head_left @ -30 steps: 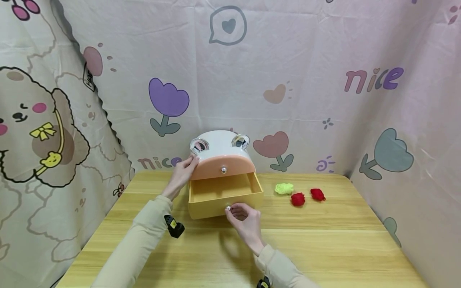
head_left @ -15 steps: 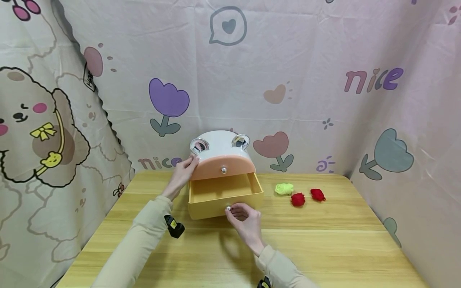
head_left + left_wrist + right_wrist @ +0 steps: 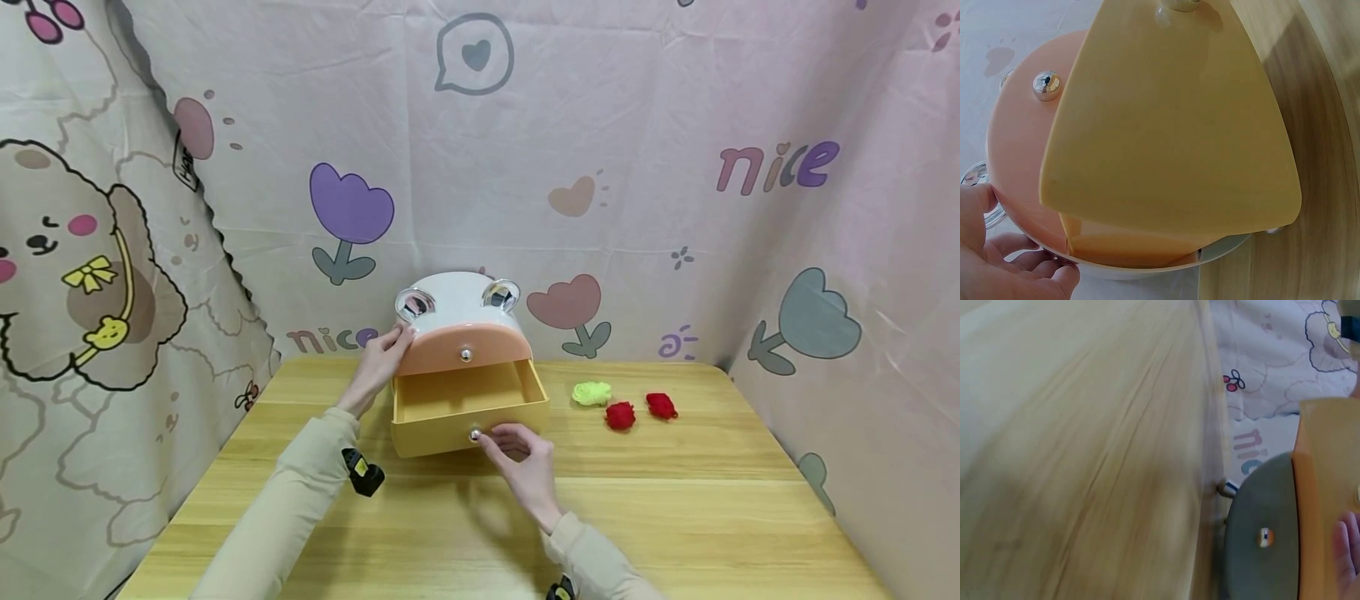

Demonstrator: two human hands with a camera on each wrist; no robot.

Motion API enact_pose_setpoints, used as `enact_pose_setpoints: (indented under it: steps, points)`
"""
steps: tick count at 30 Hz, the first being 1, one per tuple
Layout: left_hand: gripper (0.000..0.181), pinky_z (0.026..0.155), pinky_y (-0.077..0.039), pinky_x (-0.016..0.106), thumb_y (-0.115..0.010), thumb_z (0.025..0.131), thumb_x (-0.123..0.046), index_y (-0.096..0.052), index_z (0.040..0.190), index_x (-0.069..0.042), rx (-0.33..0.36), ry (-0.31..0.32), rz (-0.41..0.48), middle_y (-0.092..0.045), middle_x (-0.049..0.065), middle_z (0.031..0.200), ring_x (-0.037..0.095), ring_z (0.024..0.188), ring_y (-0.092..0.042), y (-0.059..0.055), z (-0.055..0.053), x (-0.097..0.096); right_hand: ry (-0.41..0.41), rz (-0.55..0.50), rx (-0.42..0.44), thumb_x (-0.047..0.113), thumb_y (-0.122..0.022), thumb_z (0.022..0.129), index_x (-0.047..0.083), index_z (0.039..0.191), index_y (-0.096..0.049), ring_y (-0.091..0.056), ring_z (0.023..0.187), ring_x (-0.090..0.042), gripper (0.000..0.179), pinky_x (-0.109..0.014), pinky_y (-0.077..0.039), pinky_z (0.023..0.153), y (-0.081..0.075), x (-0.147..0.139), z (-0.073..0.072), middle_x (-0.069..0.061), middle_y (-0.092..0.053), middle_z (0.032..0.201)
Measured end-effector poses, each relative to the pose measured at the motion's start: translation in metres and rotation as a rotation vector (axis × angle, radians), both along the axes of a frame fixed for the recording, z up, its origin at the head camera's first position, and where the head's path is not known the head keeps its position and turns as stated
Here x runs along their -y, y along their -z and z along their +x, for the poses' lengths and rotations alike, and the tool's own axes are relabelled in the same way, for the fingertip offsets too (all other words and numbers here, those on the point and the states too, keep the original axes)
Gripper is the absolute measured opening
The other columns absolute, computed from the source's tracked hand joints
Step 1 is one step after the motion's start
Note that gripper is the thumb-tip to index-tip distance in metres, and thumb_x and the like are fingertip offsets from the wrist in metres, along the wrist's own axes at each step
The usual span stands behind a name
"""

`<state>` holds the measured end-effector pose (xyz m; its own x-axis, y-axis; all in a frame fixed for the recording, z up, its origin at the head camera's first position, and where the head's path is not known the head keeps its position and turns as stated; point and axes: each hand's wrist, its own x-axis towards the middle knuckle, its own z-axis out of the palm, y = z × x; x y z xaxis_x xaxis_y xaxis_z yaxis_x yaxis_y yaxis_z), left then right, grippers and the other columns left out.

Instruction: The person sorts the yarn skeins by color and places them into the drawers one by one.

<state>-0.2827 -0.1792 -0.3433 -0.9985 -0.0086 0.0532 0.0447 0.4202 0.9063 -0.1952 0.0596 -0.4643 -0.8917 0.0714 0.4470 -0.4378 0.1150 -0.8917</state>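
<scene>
A small drawer box (image 3: 459, 294) with a white rounded top, two shiny silver eye-like rings and a peach upper drawer (image 3: 435, 350) stands at the back of the table. Its yellow lower drawer (image 3: 442, 433) is pulled out, and nothing shows inside. My left hand (image 3: 377, 367) grips the box's left side, thumb near the ring and fingers curled at the edge in the left wrist view. Just right of the lower drawer's silver knob (image 3: 475, 435) is my right hand (image 3: 525, 467), fingers loosely bent and holding nothing. In the right wrist view its fingertips (image 3: 1342, 540) sit apart from the knob.
Right of the box lie a lime-green yarn-like bundle (image 3: 592, 393) and two small red ones, a nearer one (image 3: 620, 416) and a farther one (image 3: 662, 406). A printed cloth (image 3: 480, 167) hangs behind the wooden table (image 3: 675, 517).
My right hand has let go of the lower drawer's knob and shifted slightly to the right. The left hand, box and drawer have stayed put.
</scene>
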Motion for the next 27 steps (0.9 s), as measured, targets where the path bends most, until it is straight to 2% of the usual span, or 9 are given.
enact_pose_setpoints:
  steps: [9, 17, 20, 24, 27]
  points:
    - [0.066, 0.129, -0.020, 0.043, -0.044, 0.106, -0.046, -0.028, 0.158, -0.008, 0.002, 0.001, -0.006, -0.019, 0.006, 0.168, 0.029, 0.157, -0.018, 0.000, 0.000, 0.000, 0.053, -0.018, -0.051, 0.005, -0.081, 0.082, 0.006, 0.092, -0.076, -0.069, 0.066, -0.002, 0.011, -0.021, -0.060, 0.063, 0.003, -0.023, -0.002, -0.014, -0.077, 0.080]
    - [0.065, 0.129, -0.020, 0.043, -0.044, 0.106, -0.045, -0.028, 0.157, -0.008, 0.002, 0.003, 0.002, -0.020, 0.007, 0.168, 0.030, 0.157, -0.019, 0.001, 0.000, 0.000, 0.139, -0.087, -0.150, -0.004, -0.077, 0.083, -0.006, 0.092, -0.073, -0.069, 0.062, -0.004, 0.009, -0.018, -0.059, 0.059, 0.006, -0.047, -0.010, -0.022, -0.074, 0.076]
    - [0.065, 0.129, -0.020, 0.043, -0.044, 0.106, -0.045, -0.028, 0.157, -0.008, 0.000, 0.005, 0.006, -0.019, 0.007, 0.168, 0.030, 0.157, -0.018, 0.001, 0.000, 0.000, 0.172, -0.133, -0.133, -0.004, -0.076, 0.085, -0.007, 0.092, -0.072, -0.069, 0.063, -0.002, 0.009, -0.017, -0.059, 0.060, 0.007, -0.056, -0.015, -0.016, -0.075, 0.076]
    - [0.065, 0.129, -0.020, 0.042, -0.044, 0.106, -0.046, -0.028, 0.158, -0.009, -0.001, 0.008, 0.005, -0.019, 0.006, 0.168, 0.029, 0.157, -0.018, 0.001, 0.000, 0.001, 0.221, -0.186, -0.110, -0.004, -0.075, 0.086, -0.011, 0.094, -0.071, -0.069, 0.063, -0.001, 0.011, -0.016, -0.059, 0.060, 0.010, -0.070, -0.022, 0.001, -0.076, 0.075]
    - [0.066, 0.129, -0.021, 0.043, -0.044, 0.106, -0.047, -0.027, 0.158, -0.009, 0.002, 0.008, -0.003, -0.019, 0.006, 0.168, 0.029, 0.157, -0.018, 0.001, 0.000, 0.001, 0.264, -0.224, -0.089, -0.004, -0.074, 0.087, -0.014, 0.095, -0.069, -0.069, 0.063, 0.000, 0.013, -0.015, -0.058, 0.061, 0.011, -0.081, -0.027, 0.010, -0.074, 0.073]
